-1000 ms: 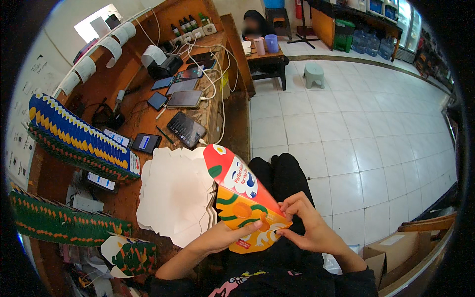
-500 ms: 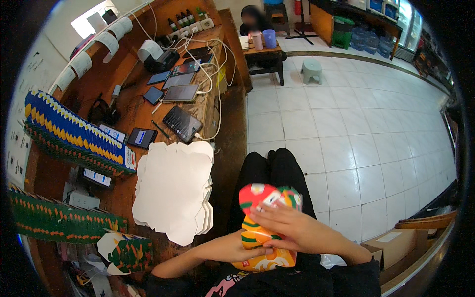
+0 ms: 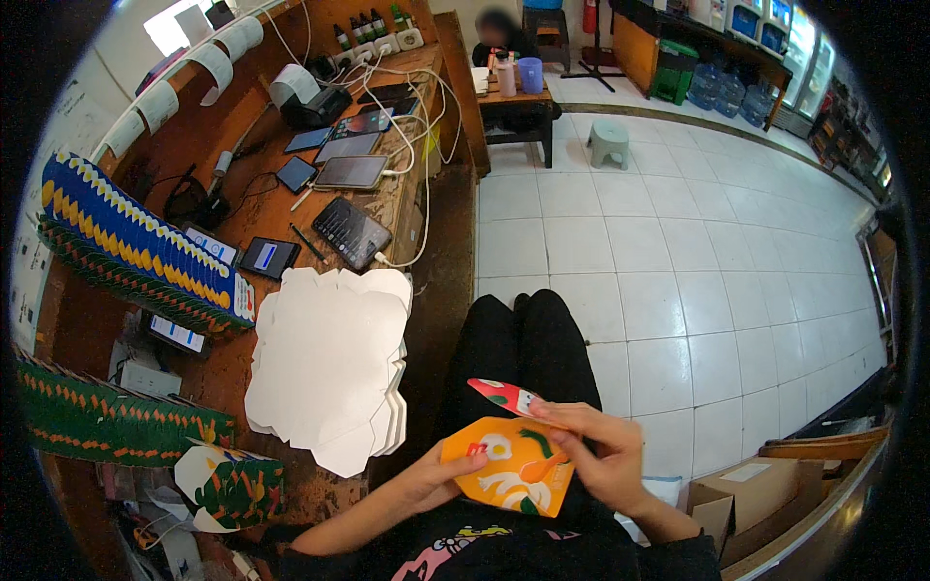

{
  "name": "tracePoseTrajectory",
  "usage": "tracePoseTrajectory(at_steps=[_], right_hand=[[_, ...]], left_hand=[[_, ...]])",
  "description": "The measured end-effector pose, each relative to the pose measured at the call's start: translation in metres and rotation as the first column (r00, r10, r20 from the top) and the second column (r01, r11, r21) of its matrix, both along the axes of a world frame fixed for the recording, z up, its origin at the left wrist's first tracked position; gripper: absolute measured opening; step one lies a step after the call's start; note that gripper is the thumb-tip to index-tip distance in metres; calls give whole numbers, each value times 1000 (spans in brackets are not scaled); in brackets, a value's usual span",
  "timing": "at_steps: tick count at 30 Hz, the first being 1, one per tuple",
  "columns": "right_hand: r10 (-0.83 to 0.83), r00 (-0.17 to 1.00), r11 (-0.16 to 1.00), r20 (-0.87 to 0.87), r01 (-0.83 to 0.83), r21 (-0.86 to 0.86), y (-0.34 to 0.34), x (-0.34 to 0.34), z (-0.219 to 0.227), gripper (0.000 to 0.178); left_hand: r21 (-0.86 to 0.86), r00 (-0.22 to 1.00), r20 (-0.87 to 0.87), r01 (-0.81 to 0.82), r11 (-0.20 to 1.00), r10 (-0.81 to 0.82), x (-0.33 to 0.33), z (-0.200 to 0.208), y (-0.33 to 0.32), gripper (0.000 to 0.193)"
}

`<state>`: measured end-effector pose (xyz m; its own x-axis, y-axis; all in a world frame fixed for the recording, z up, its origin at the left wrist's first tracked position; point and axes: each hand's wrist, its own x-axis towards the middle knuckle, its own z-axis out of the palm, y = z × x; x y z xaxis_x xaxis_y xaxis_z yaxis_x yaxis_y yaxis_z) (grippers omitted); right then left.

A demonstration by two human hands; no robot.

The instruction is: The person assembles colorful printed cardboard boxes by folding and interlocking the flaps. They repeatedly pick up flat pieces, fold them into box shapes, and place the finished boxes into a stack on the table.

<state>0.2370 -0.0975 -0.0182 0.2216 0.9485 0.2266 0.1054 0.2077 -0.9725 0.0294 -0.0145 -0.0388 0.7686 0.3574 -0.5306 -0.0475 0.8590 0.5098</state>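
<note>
Over my lap is a printed cardboard food carton (image 3: 513, 474), part folded, with an orange panel facing up and a red rounded flap (image 3: 496, 393) standing nearly edge-on at its far side. My left hand (image 3: 444, 476) grips the orange panel's left edge, thumb on top. My right hand (image 3: 599, 447) pinches the carton's right side close to the base of the red flap. Left of my knees lies a stack of flat white card blanks (image 3: 320, 373) on the wooden desk (image 3: 279, 221).
Long rows of nested printed cartons, blue (image 3: 145, 237) and green (image 3: 107, 412), stand on the desk's left. Several phones with cables, one a black phone (image 3: 351, 234), lie farther back. A brown cardboard box (image 3: 765, 494) sits at right. A person sits beyond, near a grey-green stool (image 3: 608, 145).
The carton has been turned so its orange panel faces up and the red flap shows edge-on. My right hand has shifted to its right side, my left to its left edge.
</note>
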Motion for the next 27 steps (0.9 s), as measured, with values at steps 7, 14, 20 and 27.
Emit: tracePoseTrajectory(at_steps=[7, 14, 20, 27], right_hand=[[115, 860, 988, 496, -151, 34, -12, -2, -8, 46], [370, 591, 898, 717, -425, -114, -11, 18, -4, 48], [471, 284, 781, 835, -574, -246, -8, 25, -3, 41], [574, 312, 746, 757, -581, -326, -4, 30, 0, 30]], left_hand=[[-121, 999, -11, -50, 991, 49, 1, -13, -18, 39], [-188, 998, -65, -29, 982, 17, 7, -25, -29, 40], [-114, 991, -61, 108, 988, -115, 9, -28, -34, 42], [-115, 992, -61, 101, 988, -109, 6, -24, -30, 43]])
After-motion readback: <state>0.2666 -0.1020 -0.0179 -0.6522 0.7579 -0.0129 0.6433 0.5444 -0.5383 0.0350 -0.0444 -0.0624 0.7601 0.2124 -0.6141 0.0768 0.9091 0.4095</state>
